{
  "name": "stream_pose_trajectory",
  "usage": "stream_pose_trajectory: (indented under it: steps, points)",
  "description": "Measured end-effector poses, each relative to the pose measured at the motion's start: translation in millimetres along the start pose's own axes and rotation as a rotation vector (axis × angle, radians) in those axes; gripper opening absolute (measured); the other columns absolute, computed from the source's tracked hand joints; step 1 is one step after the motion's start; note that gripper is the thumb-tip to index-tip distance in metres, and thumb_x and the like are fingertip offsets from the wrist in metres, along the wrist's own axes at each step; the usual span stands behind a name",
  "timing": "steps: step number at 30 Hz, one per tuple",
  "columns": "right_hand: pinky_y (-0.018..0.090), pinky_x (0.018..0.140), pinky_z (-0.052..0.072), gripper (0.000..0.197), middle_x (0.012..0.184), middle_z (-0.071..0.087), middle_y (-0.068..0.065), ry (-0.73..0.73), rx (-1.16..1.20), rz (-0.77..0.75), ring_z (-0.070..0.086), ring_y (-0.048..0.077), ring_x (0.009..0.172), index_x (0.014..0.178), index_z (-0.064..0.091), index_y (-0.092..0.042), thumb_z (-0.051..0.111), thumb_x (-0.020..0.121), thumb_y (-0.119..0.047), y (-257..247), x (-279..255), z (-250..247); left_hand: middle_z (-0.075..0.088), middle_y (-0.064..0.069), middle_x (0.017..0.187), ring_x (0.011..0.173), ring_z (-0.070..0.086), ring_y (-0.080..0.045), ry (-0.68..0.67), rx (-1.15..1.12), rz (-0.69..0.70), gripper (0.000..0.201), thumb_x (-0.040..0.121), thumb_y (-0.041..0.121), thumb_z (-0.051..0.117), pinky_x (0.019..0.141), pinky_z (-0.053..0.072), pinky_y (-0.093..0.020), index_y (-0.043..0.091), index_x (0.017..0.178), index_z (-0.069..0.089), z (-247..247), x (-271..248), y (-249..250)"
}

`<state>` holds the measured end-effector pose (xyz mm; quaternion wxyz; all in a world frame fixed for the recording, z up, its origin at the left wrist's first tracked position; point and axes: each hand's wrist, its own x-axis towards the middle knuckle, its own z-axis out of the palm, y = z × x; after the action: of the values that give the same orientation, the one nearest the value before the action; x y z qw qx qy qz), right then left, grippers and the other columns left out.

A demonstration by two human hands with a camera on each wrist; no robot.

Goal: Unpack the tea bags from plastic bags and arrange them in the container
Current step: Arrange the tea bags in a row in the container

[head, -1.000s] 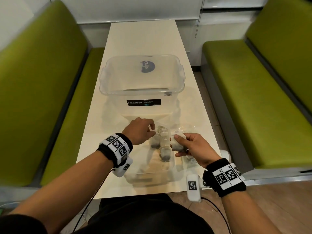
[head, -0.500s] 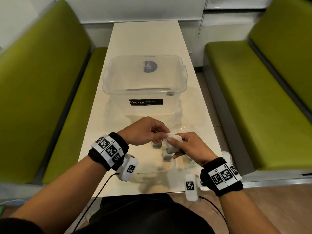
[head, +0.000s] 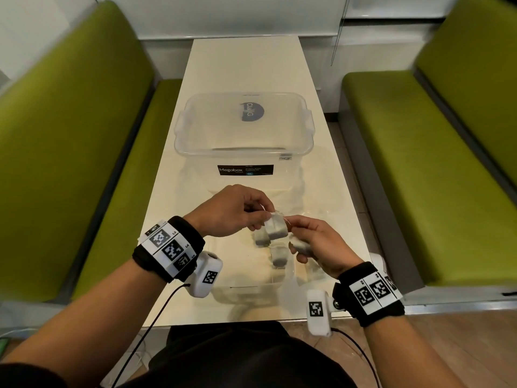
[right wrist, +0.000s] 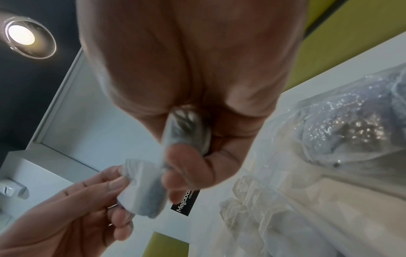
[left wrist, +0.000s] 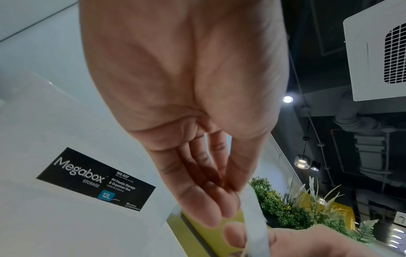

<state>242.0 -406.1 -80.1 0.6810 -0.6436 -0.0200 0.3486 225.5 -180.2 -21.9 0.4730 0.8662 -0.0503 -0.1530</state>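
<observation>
Both hands met above the worktop (head: 246,65), on the near side of the clear container (head: 243,152). The left hand (head: 232,211) had its fingers (left wrist: 206,208) curled, pinching one end of a white tea bag (head: 275,226), and the right hand (head: 316,242) pinched the opposite end with thumb and forefinger, so the bag hung between the two sets of fingertips. The right hand's lower fingers (right wrist: 186,175) were also curled round a second tea bag (head: 300,246) held against the palm. Just below the fingers, more tea bags (head: 279,254) lay inside a crumpled clear plastic bag (right wrist: 342,132) on the worktop. The container stood open beyond the fingers, its black label (head: 245,170) facing the person. Green benches (head: 419,163) flanked the worktop.
</observation>
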Motion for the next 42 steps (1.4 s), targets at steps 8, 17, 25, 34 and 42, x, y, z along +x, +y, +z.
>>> stream_pose_trajectory:
  steps: [8,17,25,34,42]
  points:
    - [0.024,0.048,0.028,0.016,0.078,0.069,-0.007,-0.045,-0.16,-0.09,0.038,0.016,0.057,0.105,0.075,-0.013,0.076,0.091,-0.018,-9,-8,7,0.076,0.0,0.078,0.071,0.073,-0.017,0.099,0.034,-0.008,0.008,0.095,0.018,0.07,0.079,0.062,-0.033,0.017,0.102,0.074,-7,-1,2]
    - [0.02,0.046,0.028,0.015,0.051,0.058,-0.014,-0.012,-0.276,-0.143,0.03,0.012,0.047,0.101,0.077,-0.005,0.076,0.091,-0.016,-12,-5,6,0.076,0.004,0.081,0.074,0.072,-0.013,-0.014,0.111,0.019,0.015,0.093,0.023,0.073,0.084,0.06,-0.043,0.023,0.108,0.077,-16,-8,13]
    - [0.015,0.06,0.04,0.011,0.076,0.07,-0.013,0.07,-0.381,-0.292,0.057,-0.002,0.058,0.099,0.082,-0.021,0.078,0.09,-0.017,-4,2,5,0.078,0.005,0.082,0.075,0.073,-0.011,0.043,0.137,0.059,0.012,0.092,0.015,0.074,0.083,0.06,-0.046,0.02,0.101,0.079,-14,-11,20]
    - [0.02,0.063,0.045,0.022,0.093,0.074,-0.006,0.171,-0.433,-0.184,0.061,-0.003,0.064,0.108,0.076,-0.029,0.081,0.087,-0.034,9,10,-2,0.075,0.013,0.079,0.074,0.068,-0.004,0.117,0.453,0.104,0.014,0.093,0.021,0.068,0.075,0.056,-0.029,0.027,0.102,0.078,-10,-2,8]
    - [0.029,0.062,0.056,0.029,0.097,0.07,0.016,0.19,0.197,0.18,0.059,0.02,0.067,0.12,0.062,-0.003,0.069,0.094,-0.015,7,2,-19,0.077,0.003,0.099,0.082,0.061,-0.012,-0.048,0.661,-0.085,0.018,0.096,0.022,0.061,0.082,0.055,-0.032,0.025,0.11,0.073,15,20,-37]
